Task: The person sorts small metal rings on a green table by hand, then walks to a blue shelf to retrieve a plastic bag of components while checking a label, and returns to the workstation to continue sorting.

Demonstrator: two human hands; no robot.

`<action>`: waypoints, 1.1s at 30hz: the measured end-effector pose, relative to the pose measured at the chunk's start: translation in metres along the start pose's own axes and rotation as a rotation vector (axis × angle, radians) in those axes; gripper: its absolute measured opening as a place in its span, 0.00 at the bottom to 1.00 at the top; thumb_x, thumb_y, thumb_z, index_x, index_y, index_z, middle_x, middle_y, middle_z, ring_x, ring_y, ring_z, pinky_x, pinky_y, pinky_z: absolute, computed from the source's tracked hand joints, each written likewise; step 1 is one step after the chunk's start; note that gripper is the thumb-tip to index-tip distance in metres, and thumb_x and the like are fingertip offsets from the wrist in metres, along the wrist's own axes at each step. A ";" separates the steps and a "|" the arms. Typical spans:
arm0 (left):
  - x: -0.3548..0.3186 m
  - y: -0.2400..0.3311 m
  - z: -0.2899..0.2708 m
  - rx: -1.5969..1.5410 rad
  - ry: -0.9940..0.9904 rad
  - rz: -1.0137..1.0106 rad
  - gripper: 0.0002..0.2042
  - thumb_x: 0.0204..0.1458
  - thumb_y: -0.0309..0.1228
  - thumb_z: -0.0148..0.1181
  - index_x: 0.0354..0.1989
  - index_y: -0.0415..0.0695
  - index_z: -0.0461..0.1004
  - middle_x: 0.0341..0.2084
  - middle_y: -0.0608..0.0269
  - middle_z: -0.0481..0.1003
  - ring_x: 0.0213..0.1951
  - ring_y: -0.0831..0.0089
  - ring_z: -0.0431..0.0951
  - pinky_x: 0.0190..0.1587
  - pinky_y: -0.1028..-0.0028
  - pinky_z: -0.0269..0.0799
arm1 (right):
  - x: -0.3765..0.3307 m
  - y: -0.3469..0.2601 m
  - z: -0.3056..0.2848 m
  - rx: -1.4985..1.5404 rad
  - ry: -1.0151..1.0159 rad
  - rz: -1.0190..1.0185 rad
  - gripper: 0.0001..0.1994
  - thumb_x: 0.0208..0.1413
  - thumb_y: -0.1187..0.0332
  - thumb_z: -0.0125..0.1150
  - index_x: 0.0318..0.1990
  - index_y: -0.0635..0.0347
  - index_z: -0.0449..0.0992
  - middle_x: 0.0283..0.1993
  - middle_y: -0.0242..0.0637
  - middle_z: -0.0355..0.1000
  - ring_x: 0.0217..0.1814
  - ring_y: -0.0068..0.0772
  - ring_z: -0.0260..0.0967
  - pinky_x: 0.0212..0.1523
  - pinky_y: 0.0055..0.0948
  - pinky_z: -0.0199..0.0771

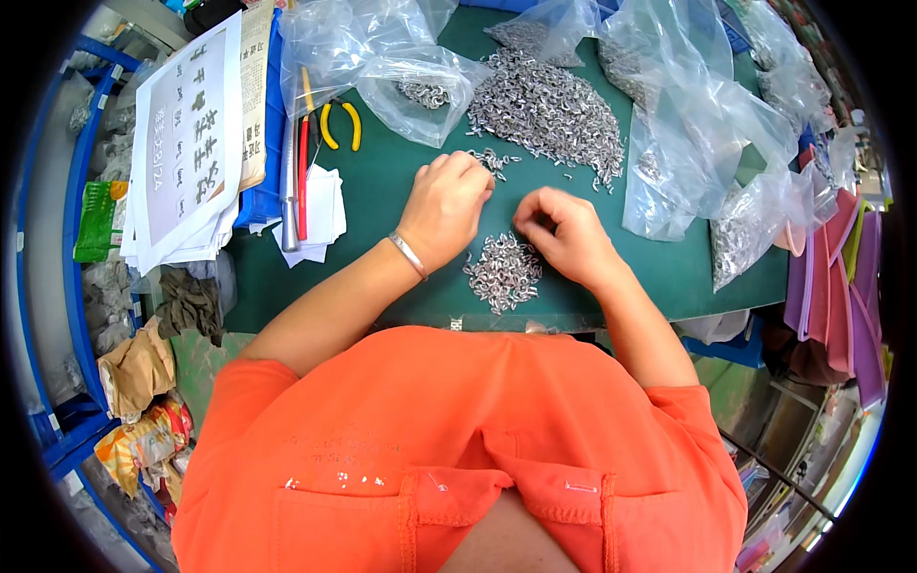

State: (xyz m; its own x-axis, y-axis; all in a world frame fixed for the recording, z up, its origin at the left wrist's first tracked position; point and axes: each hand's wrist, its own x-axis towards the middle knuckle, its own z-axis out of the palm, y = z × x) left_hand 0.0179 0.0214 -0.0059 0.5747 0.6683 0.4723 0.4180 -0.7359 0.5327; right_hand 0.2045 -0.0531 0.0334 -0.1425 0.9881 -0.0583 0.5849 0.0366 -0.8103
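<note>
My left hand (447, 203), with a silver bangle (409, 256) on its wrist, has its fingers curled over the green table mat. Its fingertips touch or lie close to a few small metal links (495, 160) spread in front of the big heap (544, 105). Across from it, my right hand (565, 232) is closed, thumb and forefinger drawn together; whatever they may hold is too small or hidden to tell. A smaller pile of the same grey, loop-like metal pieces (503, 274) lies between my wrists, near the table's front edge.
Clear plastic bags (420, 91) with metal pieces stand behind and right of the heap. Left are yellow-handled pliers (341, 126), a red pen-like stick (303, 177), white paper slips (323, 215) and a stack of printed sheets (186, 143). Blue shelving (81, 181) stands beyond.
</note>
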 end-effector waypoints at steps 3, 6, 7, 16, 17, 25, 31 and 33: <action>-0.001 -0.003 -0.003 -0.069 0.067 0.005 0.06 0.44 0.18 0.62 0.30 0.40 0.72 0.31 0.58 0.73 0.37 0.58 0.75 0.40 0.64 0.70 | 0.005 0.002 0.000 0.015 -0.002 -0.139 0.06 0.47 0.82 0.58 0.32 0.61 0.73 0.35 0.41 0.74 0.41 0.46 0.71 0.41 0.37 0.72; 0.000 -0.004 -0.007 -0.065 0.089 -0.002 0.07 0.43 0.17 0.62 0.30 0.39 0.72 0.31 0.57 0.74 0.36 0.57 0.76 0.41 0.65 0.71 | 0.026 0.013 0.011 -0.108 0.169 -0.369 0.07 0.47 0.84 0.56 0.33 0.62 0.72 0.37 0.42 0.74 0.43 0.47 0.71 0.42 0.38 0.72; -0.001 -0.004 -0.007 -0.070 0.089 -0.003 0.07 0.43 0.17 0.62 0.30 0.39 0.72 0.31 0.58 0.74 0.36 0.58 0.76 0.40 0.66 0.71 | 0.033 0.016 0.013 -0.121 0.186 -0.409 0.08 0.47 0.84 0.55 0.33 0.62 0.72 0.37 0.42 0.74 0.43 0.48 0.71 0.43 0.38 0.72; -0.019 0.010 -0.010 -0.202 -0.019 -0.037 0.08 0.44 0.17 0.64 0.31 0.39 0.72 0.30 0.58 0.74 0.33 0.60 0.76 0.37 0.68 0.72 | 0.020 0.025 0.005 -0.024 0.311 -0.176 0.07 0.50 0.83 0.55 0.35 0.64 0.74 0.34 0.42 0.74 0.35 0.41 0.74 0.37 0.31 0.74; -0.020 0.011 -0.008 -0.200 -0.036 -0.005 0.08 0.43 0.18 0.64 0.31 0.39 0.71 0.30 0.58 0.74 0.33 0.60 0.76 0.37 0.69 0.72 | 0.019 0.023 0.010 0.009 0.319 -0.164 0.07 0.48 0.83 0.57 0.34 0.63 0.73 0.33 0.41 0.73 0.35 0.42 0.72 0.37 0.33 0.73; -0.026 0.003 -0.022 -0.207 -0.025 -0.159 0.06 0.49 0.18 0.60 0.35 0.38 0.75 0.31 0.57 0.74 0.30 0.61 0.76 0.32 0.71 0.72 | 0.018 0.028 0.017 -0.175 0.339 -0.307 0.09 0.45 0.81 0.62 0.34 0.60 0.71 0.31 0.40 0.71 0.35 0.45 0.69 0.37 0.37 0.70; -0.026 0.008 -0.023 -0.200 -0.092 -0.133 0.06 0.48 0.19 0.61 0.35 0.39 0.75 0.31 0.58 0.74 0.33 0.60 0.75 0.36 0.69 0.71 | 0.004 0.026 0.015 -0.077 0.345 -0.198 0.10 0.45 0.82 0.62 0.35 0.61 0.72 0.33 0.40 0.72 0.35 0.43 0.70 0.38 0.36 0.70; -0.020 0.012 -0.016 -0.155 -0.106 -0.045 0.06 0.47 0.20 0.63 0.33 0.40 0.75 0.31 0.59 0.73 0.35 0.59 0.74 0.39 0.68 0.70 | 0.007 0.027 0.018 -0.149 0.351 -0.253 0.10 0.45 0.82 0.63 0.35 0.61 0.72 0.33 0.40 0.72 0.35 0.44 0.70 0.38 0.36 0.70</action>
State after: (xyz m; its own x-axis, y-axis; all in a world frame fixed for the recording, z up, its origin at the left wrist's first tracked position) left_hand 0.0001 0.0008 0.0028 0.6319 0.6791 0.3735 0.3366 -0.6746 0.6570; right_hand 0.2050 -0.0479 0.0005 -0.0320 0.9353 0.3525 0.6787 0.2793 -0.6792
